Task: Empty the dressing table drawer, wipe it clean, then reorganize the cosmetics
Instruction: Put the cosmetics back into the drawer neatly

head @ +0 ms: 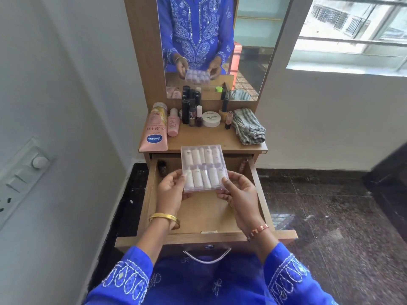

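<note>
Both hands hold a clear box of small bottles (pixel 203 168) level over the open drawer (pixel 204 214), probably so the bottles stay in their rows; whether it is coming out or going back in I cannot tell. The left hand (pixel 170 190) grips its 9 o'clock edge and the right hand (pixel 236 192) its 3 o'clock corner, fingers curled round it. Other cosmetics and a folded cloth (pixel 248 126) sit on the worktop (pixel 198 142) at 12 o'clock.
</note>
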Action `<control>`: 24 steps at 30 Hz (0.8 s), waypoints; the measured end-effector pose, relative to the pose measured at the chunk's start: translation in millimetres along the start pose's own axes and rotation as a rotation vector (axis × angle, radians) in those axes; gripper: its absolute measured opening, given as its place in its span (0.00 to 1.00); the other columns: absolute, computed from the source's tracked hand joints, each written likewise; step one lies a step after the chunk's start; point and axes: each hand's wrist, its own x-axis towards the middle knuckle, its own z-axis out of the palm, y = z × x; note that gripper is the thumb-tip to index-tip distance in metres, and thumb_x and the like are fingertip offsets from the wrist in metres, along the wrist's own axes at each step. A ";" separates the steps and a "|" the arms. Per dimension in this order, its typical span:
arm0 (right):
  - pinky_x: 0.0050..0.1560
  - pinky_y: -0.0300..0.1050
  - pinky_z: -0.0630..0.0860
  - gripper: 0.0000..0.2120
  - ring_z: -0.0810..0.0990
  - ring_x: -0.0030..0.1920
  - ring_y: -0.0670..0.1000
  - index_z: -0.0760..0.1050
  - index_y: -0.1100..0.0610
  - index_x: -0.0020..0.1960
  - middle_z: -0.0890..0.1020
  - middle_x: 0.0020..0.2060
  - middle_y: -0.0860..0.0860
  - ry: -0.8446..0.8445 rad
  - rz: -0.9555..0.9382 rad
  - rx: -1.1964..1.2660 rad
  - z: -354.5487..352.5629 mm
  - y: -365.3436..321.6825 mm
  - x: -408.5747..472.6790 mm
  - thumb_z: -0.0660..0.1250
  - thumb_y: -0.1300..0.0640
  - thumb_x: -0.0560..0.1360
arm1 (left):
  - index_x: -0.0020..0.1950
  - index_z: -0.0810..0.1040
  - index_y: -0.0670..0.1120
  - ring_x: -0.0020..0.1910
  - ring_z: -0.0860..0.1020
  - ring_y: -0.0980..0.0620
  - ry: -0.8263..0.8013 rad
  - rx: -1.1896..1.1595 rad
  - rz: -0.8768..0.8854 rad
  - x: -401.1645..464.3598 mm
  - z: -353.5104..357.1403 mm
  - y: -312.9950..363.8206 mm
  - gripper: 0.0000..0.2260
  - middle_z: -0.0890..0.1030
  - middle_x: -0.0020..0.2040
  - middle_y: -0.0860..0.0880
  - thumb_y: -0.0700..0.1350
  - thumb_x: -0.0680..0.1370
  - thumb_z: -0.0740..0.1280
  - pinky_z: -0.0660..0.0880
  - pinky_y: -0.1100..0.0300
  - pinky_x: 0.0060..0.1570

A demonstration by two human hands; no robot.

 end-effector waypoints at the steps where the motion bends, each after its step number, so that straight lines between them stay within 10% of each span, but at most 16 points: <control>1: 0.32 0.37 0.78 0.05 0.77 0.31 0.47 0.74 0.57 0.50 0.80 0.39 0.54 0.002 0.015 -0.013 -1.2 2.3 -1.5 0.65 0.64 0.75 | 0.59 0.75 0.45 0.42 0.79 0.55 -0.005 0.024 -0.009 0.0 -1.1 -3.5 0.10 0.81 0.46 0.50 0.44 0.78 0.63 0.78 0.66 0.32; 7: 0.34 0.38 0.79 0.08 0.79 0.34 0.50 0.70 0.58 0.53 0.80 0.44 0.57 -0.016 0.204 -0.155 -5.5 12.2 -0.6 0.65 0.63 0.76 | 0.60 0.75 0.41 0.44 0.79 0.51 0.003 0.164 -0.108 5.9 -7.4 -20.6 0.11 0.80 0.48 0.47 0.41 0.78 0.62 0.79 0.58 0.41; 12: 0.28 0.37 0.75 0.13 0.73 0.30 0.49 0.64 0.61 0.60 0.76 0.40 0.58 -0.033 0.374 -0.237 -0.9 14.4 11.7 0.62 0.65 0.77 | 0.55 0.78 0.40 0.34 0.75 0.52 -0.018 0.277 -0.153 18.6 -3.7 -22.8 0.09 0.79 0.42 0.45 0.39 0.78 0.61 0.70 0.72 0.22; 16: 0.24 0.37 0.67 0.12 0.65 0.29 0.49 0.60 0.60 0.58 0.70 0.33 0.56 -0.023 0.386 -0.300 8.0 18.2 25.5 0.59 0.68 0.78 | 0.56 0.78 0.36 0.41 0.76 0.46 0.006 0.358 -0.172 37.9 1.6 -29.9 0.11 0.80 0.46 0.42 0.36 0.78 0.60 0.76 0.57 0.40; 19: 0.25 0.39 0.65 0.12 0.64 0.28 0.48 0.61 0.60 0.58 0.69 0.32 0.55 -0.003 0.362 -0.369 11.1 24.9 32.2 0.59 0.67 0.77 | 0.56 0.79 0.37 0.40 0.75 0.47 0.011 0.411 -0.149 44.2 3.1 -36.3 0.11 0.80 0.46 0.43 0.37 0.78 0.60 0.73 0.67 0.31; 24: 0.28 0.44 0.75 0.14 0.73 0.31 0.51 0.63 0.62 0.62 0.77 0.48 0.63 -0.013 0.313 -0.693 11.1 33.8 38.3 0.60 0.64 0.77 | 0.54 0.80 0.36 0.42 0.77 0.45 0.032 0.428 -0.172 50.0 0.1 -48.4 0.11 0.79 0.43 0.44 0.37 0.77 0.60 0.79 0.47 0.49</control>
